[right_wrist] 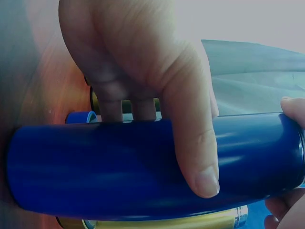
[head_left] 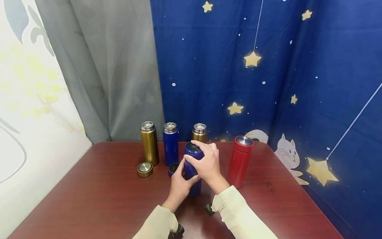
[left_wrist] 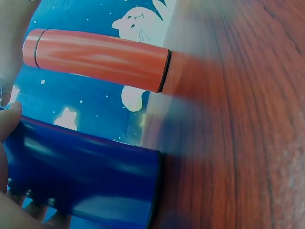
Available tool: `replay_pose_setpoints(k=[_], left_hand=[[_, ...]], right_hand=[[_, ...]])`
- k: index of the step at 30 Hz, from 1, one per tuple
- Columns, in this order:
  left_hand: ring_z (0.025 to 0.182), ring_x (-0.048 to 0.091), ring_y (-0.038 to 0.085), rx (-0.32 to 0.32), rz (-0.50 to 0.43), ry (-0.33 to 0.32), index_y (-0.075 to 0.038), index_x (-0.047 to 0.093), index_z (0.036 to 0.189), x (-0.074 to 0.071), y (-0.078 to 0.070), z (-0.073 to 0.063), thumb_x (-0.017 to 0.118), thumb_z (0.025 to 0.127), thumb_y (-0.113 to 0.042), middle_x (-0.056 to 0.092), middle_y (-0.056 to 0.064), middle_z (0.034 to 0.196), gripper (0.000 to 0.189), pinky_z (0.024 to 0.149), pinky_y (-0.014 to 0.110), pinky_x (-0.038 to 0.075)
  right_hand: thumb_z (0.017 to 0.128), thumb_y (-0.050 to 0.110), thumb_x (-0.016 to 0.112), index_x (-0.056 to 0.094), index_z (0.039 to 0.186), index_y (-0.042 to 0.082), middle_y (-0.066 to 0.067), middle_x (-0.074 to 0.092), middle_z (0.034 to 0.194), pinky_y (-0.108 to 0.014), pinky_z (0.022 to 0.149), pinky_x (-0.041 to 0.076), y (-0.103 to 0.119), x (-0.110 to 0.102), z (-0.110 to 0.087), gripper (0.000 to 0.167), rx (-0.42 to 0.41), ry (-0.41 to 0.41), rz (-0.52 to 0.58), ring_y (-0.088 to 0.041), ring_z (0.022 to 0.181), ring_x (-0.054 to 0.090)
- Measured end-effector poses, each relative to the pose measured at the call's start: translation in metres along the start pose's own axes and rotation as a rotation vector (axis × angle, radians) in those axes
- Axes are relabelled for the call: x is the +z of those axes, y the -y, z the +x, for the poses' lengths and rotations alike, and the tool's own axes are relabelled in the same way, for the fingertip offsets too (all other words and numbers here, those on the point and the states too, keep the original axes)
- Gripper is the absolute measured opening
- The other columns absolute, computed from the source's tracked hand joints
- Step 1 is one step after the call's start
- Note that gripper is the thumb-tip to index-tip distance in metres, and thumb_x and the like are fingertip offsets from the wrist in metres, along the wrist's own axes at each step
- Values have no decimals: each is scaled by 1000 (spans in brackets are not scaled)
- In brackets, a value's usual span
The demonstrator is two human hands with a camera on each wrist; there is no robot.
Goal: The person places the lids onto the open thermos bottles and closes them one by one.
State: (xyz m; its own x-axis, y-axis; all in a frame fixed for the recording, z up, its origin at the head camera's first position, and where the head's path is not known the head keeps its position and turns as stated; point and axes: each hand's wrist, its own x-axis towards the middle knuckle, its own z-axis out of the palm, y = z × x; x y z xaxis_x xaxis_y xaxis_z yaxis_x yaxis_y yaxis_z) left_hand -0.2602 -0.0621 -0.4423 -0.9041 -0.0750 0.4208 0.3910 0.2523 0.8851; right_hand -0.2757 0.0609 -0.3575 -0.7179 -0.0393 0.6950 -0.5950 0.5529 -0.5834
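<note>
A blue thermos flask [head_left: 195, 191] stands upright on the table with its dark-topped lid [head_left: 192, 147] on. My left hand [head_left: 180, 187] grips its body, the thumb lying across the side in the right wrist view. My right hand [head_left: 209, 162] holds the flask at the lid, fingers over the top and thumb at the side. Behind it stand an uncapped gold flask [head_left: 150, 142], an uncapped blue flask [head_left: 171, 146] and another uncapped gold flask [head_left: 199, 132], partly hidden. A gold lid [head_left: 145, 169] and a blue lid [head_left: 173, 169], partly covered by my left hand, lie in front.
To the right of my hands a red flask [head_left: 239, 167] stands with its silver-topped lid on. The reddish-brown table [head_left: 98, 196] reaches back to a grey curtain [head_left: 125, 73] and a blue star-patterned curtain [head_left: 209, 66].
</note>
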Motion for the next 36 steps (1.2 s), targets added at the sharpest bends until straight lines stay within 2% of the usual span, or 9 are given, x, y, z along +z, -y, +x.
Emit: replay_pose_setpoints(k=[5,7,12,14,18,22,26,31,36], left_hand=[[121,55,33,0,-7,16,-17,35,151,-1,1,0,81,78,-41,52,13,139,90,97,54,44],[121,54,36,1,-18,29,-12,34,151,-4,-10,-2,81,79,-34,51,17,139,88,97,56,43],[126,50,37,9,-31,80,-11,34,150,-8,-11,-4,82,80,-30,48,17,142,88,101,56,39],[128,48,35,7,-42,96,-16,34,151,-8,1,-1,82,79,-34,47,14,144,88,102,55,38],[131,45,35,5,-90,115,-20,39,148,-11,7,-2,83,78,-28,46,12,145,83,104,52,37],[128,48,35,51,-59,109,-17,45,144,-15,9,-2,85,76,-21,52,12,139,78,103,53,39],[126,48,41,80,-5,86,-7,48,140,-20,0,-5,85,75,-13,54,17,136,75,100,58,39],[124,50,41,72,7,90,0,48,138,-30,-22,-9,83,75,-5,53,22,135,71,99,53,42],[122,52,39,75,2,91,1,48,138,-35,-25,-8,82,75,-3,53,21,135,72,99,51,43]], right_hand=[[75,43,81,67,124,28,0,68,110,-40,80,41,0,-1,0,53,9,8,5,-17,97,45],[75,43,81,67,124,28,0,68,111,-40,81,41,0,-1,-1,53,10,9,7,-17,98,44],[75,43,82,68,124,28,-1,68,110,-40,79,42,-1,-3,-2,53,11,0,15,-16,97,44],[75,44,82,68,124,27,-1,68,109,-40,78,43,-2,-4,-3,53,8,-5,14,-16,97,44],[74,43,83,68,123,23,-1,69,109,-40,78,43,-5,-9,-4,55,-10,-16,-9,-17,95,45],[73,43,83,69,122,23,-2,70,108,-40,79,42,-8,-14,-4,55,-20,-25,-40,-17,95,45],[74,42,83,69,123,23,-2,69,111,-41,80,42,-8,-18,-5,54,-17,-17,-40,-17,96,46],[74,43,83,68,123,25,-1,68,113,-40,80,42,-9,-22,-7,54,-19,-21,-44,-17,97,46],[74,42,83,69,122,25,-1,69,113,-40,80,40,-10,-25,-7,53,-29,-33,-50,-18,96,46]])
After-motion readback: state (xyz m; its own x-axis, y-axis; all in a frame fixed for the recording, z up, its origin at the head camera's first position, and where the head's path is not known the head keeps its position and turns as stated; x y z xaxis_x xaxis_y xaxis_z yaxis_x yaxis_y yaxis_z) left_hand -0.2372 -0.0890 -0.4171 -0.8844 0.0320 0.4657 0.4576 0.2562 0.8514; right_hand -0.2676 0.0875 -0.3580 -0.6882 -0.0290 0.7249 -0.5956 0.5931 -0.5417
